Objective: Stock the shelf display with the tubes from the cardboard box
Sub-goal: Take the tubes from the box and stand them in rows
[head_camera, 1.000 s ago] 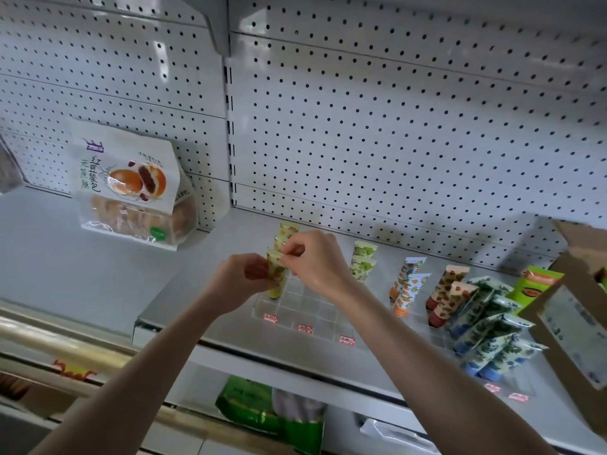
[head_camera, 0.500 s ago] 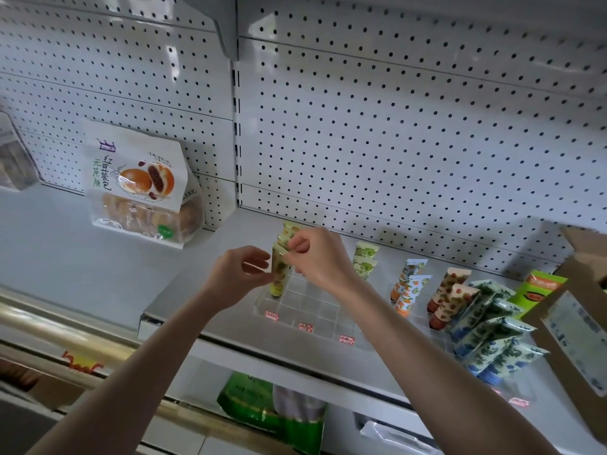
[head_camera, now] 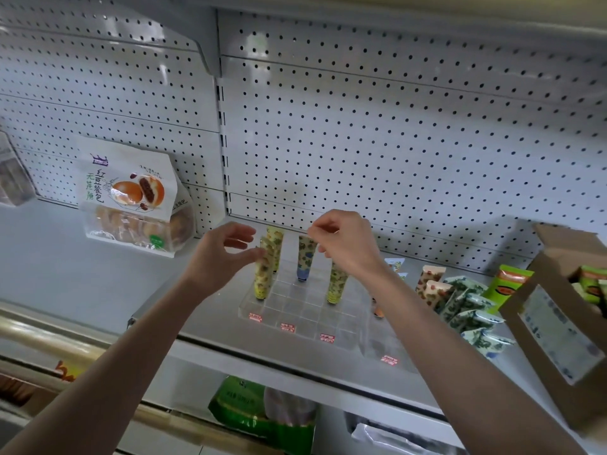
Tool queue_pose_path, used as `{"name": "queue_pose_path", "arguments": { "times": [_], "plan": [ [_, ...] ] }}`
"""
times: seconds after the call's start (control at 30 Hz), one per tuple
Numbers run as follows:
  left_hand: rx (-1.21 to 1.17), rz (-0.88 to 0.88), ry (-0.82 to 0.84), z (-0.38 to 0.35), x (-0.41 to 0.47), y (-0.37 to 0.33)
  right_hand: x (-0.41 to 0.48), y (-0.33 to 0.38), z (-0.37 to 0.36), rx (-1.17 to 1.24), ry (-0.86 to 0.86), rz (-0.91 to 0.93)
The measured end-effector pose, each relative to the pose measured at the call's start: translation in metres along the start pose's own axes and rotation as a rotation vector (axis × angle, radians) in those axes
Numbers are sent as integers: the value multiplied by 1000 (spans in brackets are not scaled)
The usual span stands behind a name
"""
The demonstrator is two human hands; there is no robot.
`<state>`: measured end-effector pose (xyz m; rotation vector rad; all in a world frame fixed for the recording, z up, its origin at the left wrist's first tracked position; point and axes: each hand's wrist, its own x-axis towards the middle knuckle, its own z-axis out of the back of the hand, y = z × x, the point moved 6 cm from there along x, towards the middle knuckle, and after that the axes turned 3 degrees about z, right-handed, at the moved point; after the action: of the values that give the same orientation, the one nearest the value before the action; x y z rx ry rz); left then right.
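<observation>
Yellow patterned tube [head_camera: 306, 257], bluish base, seemingly upright

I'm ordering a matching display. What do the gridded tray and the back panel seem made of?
The gridded tray looks like clear glossy plastic, perhaps acrylic: the shelf shows through it. The back panel looks like light-painted sheet metal, probably: punched holes, soft sheen.

Two bare forearms, slender, lead to the left hand [head_camera: 225, 257] and right hand [head_camera: 348, 246], both bare.
</observation>
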<state>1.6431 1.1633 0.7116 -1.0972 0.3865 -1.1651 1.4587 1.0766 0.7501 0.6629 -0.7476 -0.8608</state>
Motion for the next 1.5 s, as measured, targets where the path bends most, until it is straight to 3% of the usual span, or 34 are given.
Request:
{"name": "queue_pose_path", "arguments": {
  "times": [0.2,0.67,0.97,1.23,1.5],
  "plan": [
    [-60,-64,25,-31,3,-46,-13,-14,48,3,-61,-13],
    [-255,-216,372,-200,-24,-165,-76,-84,221,-165,-305,-104],
    [-318,-266,488,-283,-51,-219,-123,-130,321,-228,-355,-249],
    [-327,-280,534,-333,-73,-250,-145,-177,363,-230,-209,-430],
    [-299,-252,477,-351,-77,-253,-123,-205,340,-404,172,-508]
  ]
}}
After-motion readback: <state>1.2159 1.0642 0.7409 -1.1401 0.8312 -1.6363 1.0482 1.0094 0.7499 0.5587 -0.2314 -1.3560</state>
